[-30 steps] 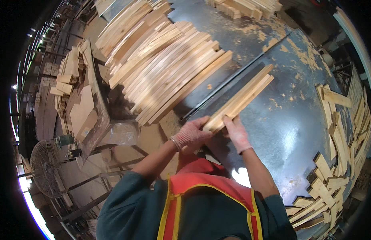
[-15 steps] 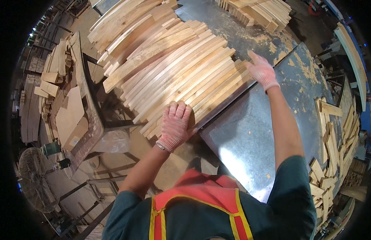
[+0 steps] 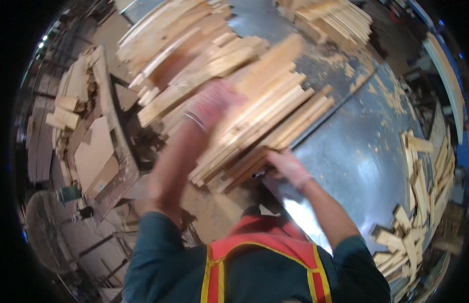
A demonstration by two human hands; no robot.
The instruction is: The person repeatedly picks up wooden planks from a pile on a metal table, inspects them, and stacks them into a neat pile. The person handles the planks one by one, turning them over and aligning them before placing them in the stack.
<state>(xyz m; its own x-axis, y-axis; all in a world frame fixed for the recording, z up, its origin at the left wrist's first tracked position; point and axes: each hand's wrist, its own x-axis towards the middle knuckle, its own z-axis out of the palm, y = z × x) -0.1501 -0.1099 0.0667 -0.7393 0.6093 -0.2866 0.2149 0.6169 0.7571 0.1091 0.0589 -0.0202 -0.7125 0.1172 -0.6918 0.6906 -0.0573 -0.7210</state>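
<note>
A row of pale wooden strips (image 3: 254, 121) lies side by side across the metal table, slanting up to the right. My left hand (image 3: 214, 103), in a pinkish work glove, is over the strips' left part; motion smears its fingers. My right hand (image 3: 290, 167), gloved alike, is at the near edge of the nearest wooden strips (image 3: 300, 126), its fingers curled against them and partly hidden. A narrow gap parts these nearest strips from the rest of the row. A lighter, wider board (image 3: 285, 50) lies raised over the row's far end.
The metal table (image 3: 340, 156) carries sawdust and a seam. Another stack of strips (image 3: 340, 25) stands at the far right. Loose offcuts (image 3: 411, 237) are heaped at the right. On the left are a side table (image 3: 110, 197) with boards and a caged fan (image 3: 45, 232).
My left hand has moved up and away over the strips. My right hand has come down and left to the nearest strips. A gap has opened in the row.
</note>
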